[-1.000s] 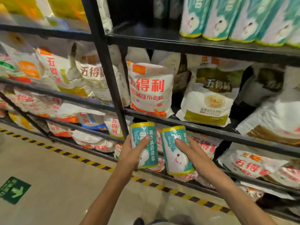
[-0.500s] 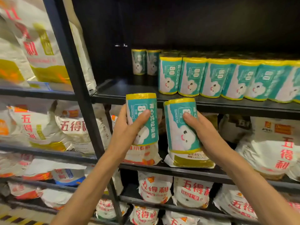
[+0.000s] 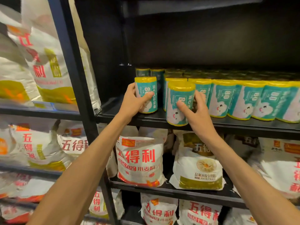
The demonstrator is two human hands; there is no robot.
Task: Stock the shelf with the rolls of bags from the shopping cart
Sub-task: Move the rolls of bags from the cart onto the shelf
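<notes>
My left hand [image 3: 132, 101] grips a teal roll of bags with yellow ends [image 3: 146, 88], upright, its base at the black shelf [image 3: 243, 123] near the left end of the row. My right hand [image 3: 197, 112] grips a second roll [image 3: 177, 96], upright at the shelf's front edge, its bottom hanging slightly past the edge. Behind and to the right stands a row of several identical rolls [image 3: 246, 99], with more in the dark behind them.
A black upright post [image 3: 71, 65] divides the shelving. White flour bags [image 3: 141, 161] fill the shelves below and to the left. The shelf space left of the rolls, beside the post, is dark and bare.
Both hands have risen from below shelf level and moved forward, bringing the two rolls onto the shelf with the other rolls. The view has tilted upward.
</notes>
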